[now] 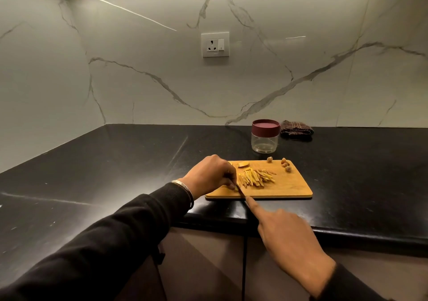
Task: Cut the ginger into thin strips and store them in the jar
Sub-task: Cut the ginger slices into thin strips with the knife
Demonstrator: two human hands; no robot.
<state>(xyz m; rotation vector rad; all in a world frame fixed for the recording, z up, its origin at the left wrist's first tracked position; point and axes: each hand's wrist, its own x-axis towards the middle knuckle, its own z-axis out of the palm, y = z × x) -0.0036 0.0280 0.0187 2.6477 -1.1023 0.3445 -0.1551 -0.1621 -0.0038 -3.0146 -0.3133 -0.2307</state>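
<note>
— Countertop [115,161] first, black stone filling the lower half of our view, with the wooden cutting board [289,185] lying near its front edge, roughly centre. Which step are we in?

— Cutting, by our reading. Our left hand [208,175] sits at nine o'clock on the board, fingers curled down and pinching a small ginger piece [234,187] against the wood. Our right hand [284,233] comes in from five o'clock, fingers wrapped on the knife [240,190], index finger stretched along its spine, the blade meeting the ginger just beside the left fingertips.

— How much is done?

— A pile of ginger strips [257,178] lies mid-board, touching nothing else. A flat slice [243,164] waits at eleven o'clock, and brown knobbly trimmings [286,164] cluster at one o'clock. So we judge the slicing well along but unfinished.

— And the jar?

— The jar [264,138] stands upright off the board at twelve o'clock, clear-walled, its maroon lid [265,127] on. We see nothing inside it. A folded checked cloth [297,128] lies just beside it at three o'clock.

— Next move?

— Finishing this piece calls for keeping left fingertips tucked clear of the blade; then the slice, then the lid must come off before any strips go in.
</note>
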